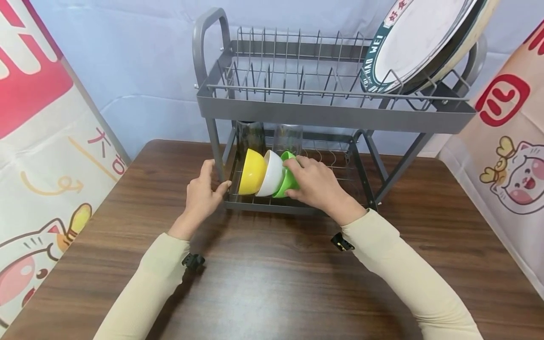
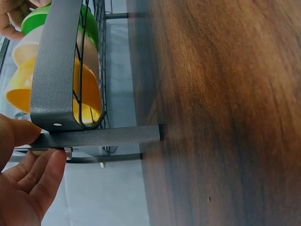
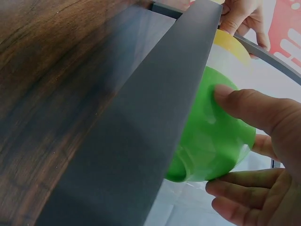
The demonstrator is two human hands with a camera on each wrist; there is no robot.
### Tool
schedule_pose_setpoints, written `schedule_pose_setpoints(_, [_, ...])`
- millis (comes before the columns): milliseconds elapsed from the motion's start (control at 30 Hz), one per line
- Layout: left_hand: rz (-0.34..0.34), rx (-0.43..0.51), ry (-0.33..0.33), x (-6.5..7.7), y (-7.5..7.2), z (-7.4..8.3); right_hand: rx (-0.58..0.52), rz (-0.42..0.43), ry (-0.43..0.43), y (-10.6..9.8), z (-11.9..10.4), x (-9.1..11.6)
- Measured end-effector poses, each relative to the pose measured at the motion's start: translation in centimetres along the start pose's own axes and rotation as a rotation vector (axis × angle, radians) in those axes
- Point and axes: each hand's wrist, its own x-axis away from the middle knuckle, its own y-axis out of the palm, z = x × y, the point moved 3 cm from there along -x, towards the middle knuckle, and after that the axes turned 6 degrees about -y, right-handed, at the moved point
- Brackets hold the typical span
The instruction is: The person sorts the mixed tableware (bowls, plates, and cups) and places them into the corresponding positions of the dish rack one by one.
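A yellow bowl (image 1: 252,174), a white bowl (image 1: 270,174) and a green bowl (image 1: 287,178) stand tilted on their sides in a row on the lower tier of a grey dish rack (image 1: 272,206). My right hand (image 1: 316,183) grips the green bowl, thumb on its outer side and fingers round its edge, as the right wrist view shows. With my left hand (image 1: 203,191) I pinch the rack's front left leg (image 2: 101,136) between thumb and fingers, beside the yellow bowl.
Two glasses, one dark (image 1: 250,137) and one clear (image 1: 288,139), stand behind the bowls. On the upper tier (image 1: 335,115) large round plates (image 1: 418,42) lean at the right. The rack stands on a brown wooden table (image 1: 255,274) against a pale cloth backdrop (image 1: 127,61).
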Motion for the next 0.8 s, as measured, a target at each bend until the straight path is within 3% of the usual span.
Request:
schedule_pose_setpoints(333, [0.001,-0.005,0.003,-0.21,0.22,-0.12,-0.05,-0.01,0.04,0.27,0.15,0.24])
schedule_pose_setpoints(800, [0.012,-0.014,0.007,-0.52,0.25,-0.37,-0.143,-0.086,0.103,0.26,0.44,0.44])
